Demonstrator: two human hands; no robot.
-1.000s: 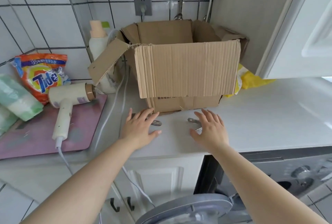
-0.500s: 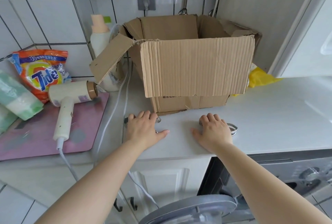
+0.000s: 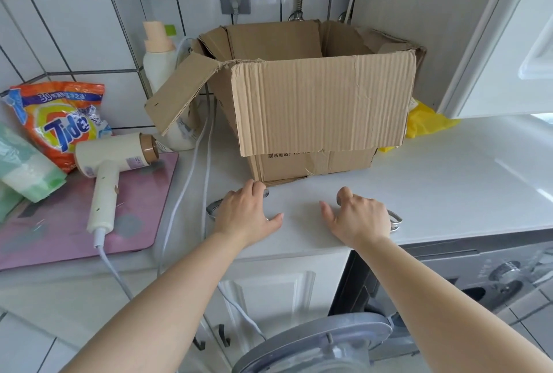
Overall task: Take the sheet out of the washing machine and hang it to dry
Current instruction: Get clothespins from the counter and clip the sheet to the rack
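Fingers of left hand [image 3: 244, 215] and right hand [image 3: 360, 218] curl around metal clips [image 3: 394, 220] on the counter [image 3: 449, 175].

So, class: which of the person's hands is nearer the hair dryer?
Left. The left hand lies just right of the hair dryer; the right hand is further right.

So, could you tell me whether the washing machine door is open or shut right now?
Open. The round grey door is swung out below the counter edge, away from the washing machine front.
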